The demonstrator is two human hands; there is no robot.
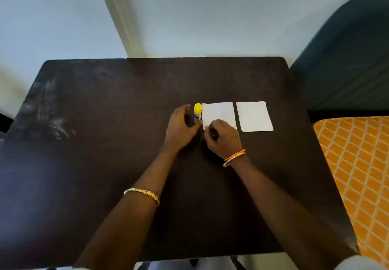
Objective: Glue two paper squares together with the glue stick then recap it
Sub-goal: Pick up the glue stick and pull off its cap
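A glue stick (pixel 197 112) with a yellow cap stands upright on the dark table (pixel 105 122), cap on. Two white paper squares lie flat to its right: the left square (pixel 219 112) right beside the stick, the right square (pixel 254 116) a small gap further on. My left hand (pixel 181 128) curves around the stick from the left, fingers relaxed and just short of it. My right hand (pixel 223 138) rests on the near left corner of the left square, fingers curled at its edge; whether they pinch the paper is unclear.
A dark blue chair back (pixel 347 59) stands at the table's far right. An orange patterned cushion (pixel 362 175) lies along the right edge. A pale wall runs behind the table's far edge.
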